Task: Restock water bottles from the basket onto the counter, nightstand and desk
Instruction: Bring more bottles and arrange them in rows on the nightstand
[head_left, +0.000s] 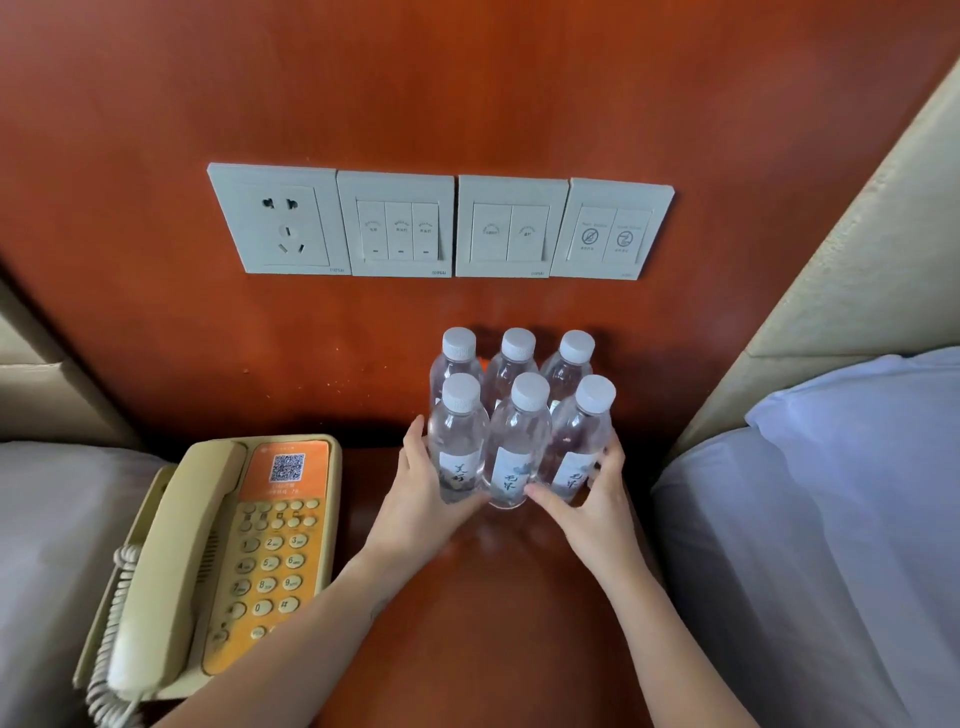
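Several clear water bottles with white caps and pale labels stand upright in a tight two-row cluster at the back of the dark wooden nightstand, against the wood wall panel. My left hand wraps the cluster's left side, fingers along the front left bottle and thumb across its base. My right hand wraps the right side, thumb at the middle bottle's base and fingers round the front right bottle. No basket is in view.
A beige and orange telephone with a coiled cord takes up the nightstand's left half. A row of wall sockets and switches sits above the bottles. White bedding lies on the right and on the left.
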